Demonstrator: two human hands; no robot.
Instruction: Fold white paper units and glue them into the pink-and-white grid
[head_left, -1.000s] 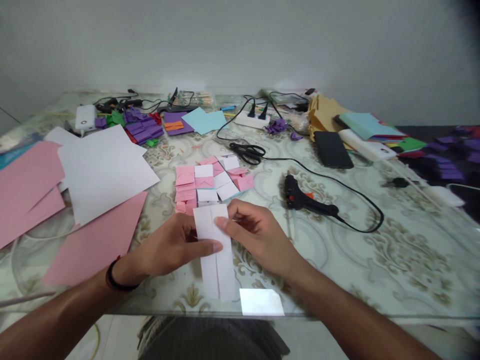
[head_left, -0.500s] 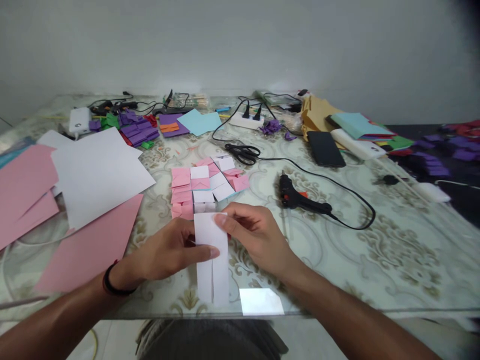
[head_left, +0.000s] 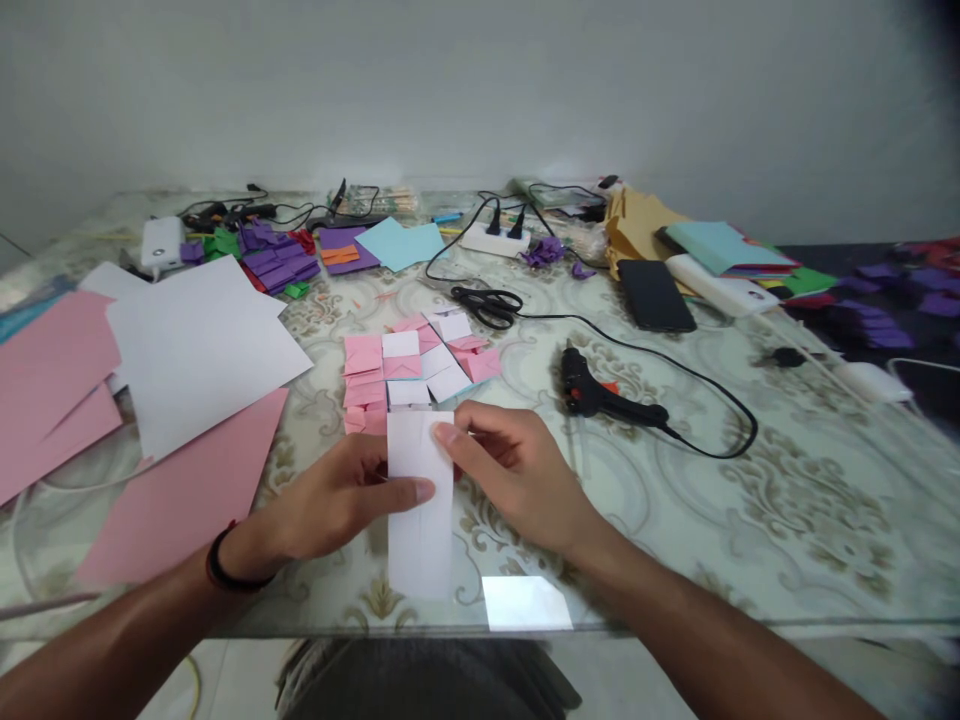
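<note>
A long white paper strip (head_left: 420, 545) is held upright over the table's front part, between both hands. My left hand (head_left: 345, 495) pinches its left edge, thumb lying across the front and fingers behind. My right hand (head_left: 517, 475) grips the upper right edge, its thumb on the front near the top corner. Faint lengthwise creases show on the strip. Just beyond it lie small folded pink and white paper pieces (head_left: 402, 366), partly hidden by the strip and hands.
White sheets (head_left: 210, 350) and pink sheets (head_left: 187, 490) lie at the left. A black glue gun (head_left: 607, 395), scissors (head_left: 487, 305) and a phone (head_left: 656, 295) lie to the right and beyond. A power strip (head_left: 495, 238) stands farther back.
The white strip has risen slightly and its lower part looks flatter, with the dark lengthwise gap no longer visible. Both hands keep their hold.
</note>
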